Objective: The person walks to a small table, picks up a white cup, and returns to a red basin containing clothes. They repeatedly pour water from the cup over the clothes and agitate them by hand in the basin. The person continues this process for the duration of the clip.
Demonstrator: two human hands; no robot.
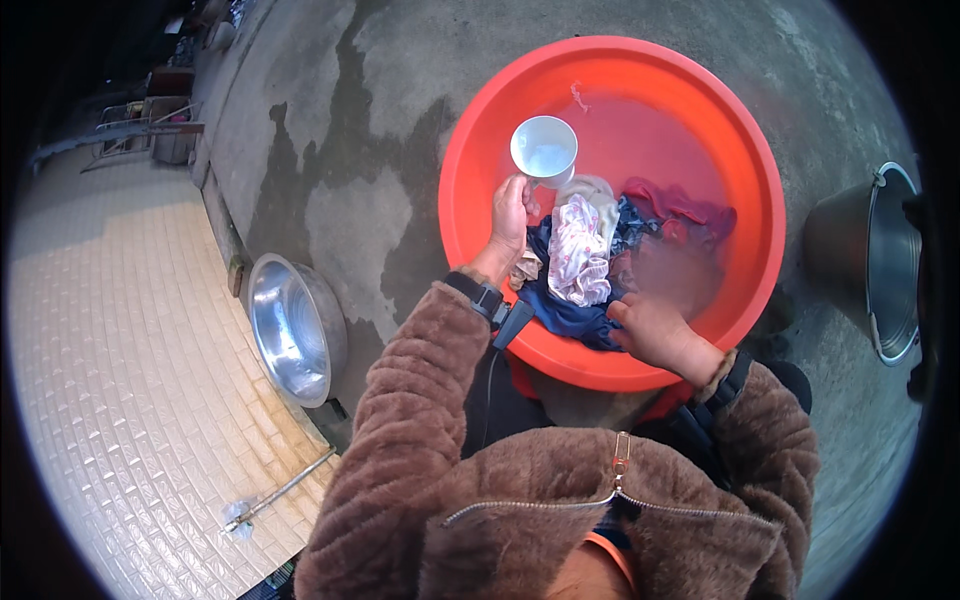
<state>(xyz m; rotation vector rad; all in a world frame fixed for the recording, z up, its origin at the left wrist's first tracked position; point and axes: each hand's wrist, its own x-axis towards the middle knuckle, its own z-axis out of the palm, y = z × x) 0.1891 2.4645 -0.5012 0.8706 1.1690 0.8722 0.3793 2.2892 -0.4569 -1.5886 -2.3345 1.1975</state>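
Note:
In my left hand (513, 217) is a white cup (544, 147) by its handle, held over a large red plastic basin (463, 172). Something pale lies inside the cup; I cannot tell what it is. Wet clothes are heaped in the basin: a white garment with a small pink pattern (577, 251) on top, dark blue cloth (559, 315) beneath, and red cloth (694, 210) to the right. My right hand (651, 330) is over the basin's near right part, at the edge of the blue cloth, fingers curled; whether they pinch any cloth is unclear. Reddish water shows around the clothes.
A metal bowl (335, 322) stands left of the basin, beside a pale tiled wall (135, 322). At the right is a dark bucket (840, 247) with a handle. A metal pipe (285, 487) shows at the lower left. The concrete floor (360, 225) has wet patches.

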